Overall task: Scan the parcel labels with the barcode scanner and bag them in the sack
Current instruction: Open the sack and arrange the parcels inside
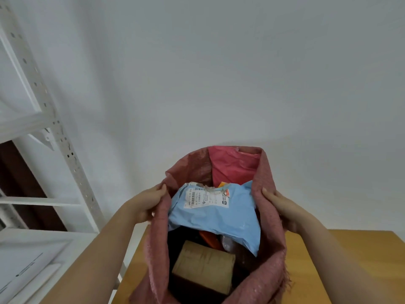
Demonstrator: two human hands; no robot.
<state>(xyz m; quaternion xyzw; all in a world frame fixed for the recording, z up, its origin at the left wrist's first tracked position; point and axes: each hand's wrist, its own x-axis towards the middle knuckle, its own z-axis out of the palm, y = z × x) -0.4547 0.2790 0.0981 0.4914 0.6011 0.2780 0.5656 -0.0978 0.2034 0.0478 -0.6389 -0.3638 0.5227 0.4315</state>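
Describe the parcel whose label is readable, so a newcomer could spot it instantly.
Find the red woven sack that both hands hold open on the wooden table. Inside, uppermost, lies the light blue mailer; unlike the brown carton below, it is soft and shows a white barcode label.

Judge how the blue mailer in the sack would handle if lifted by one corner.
The blue mailer would probably flop and sag: its plastic skin is creased and bends over the parcels beneath it. It looks thin, so likely light for its size. The glossy film may be slippery, so a firm pinch seems wiser than a loose grip.
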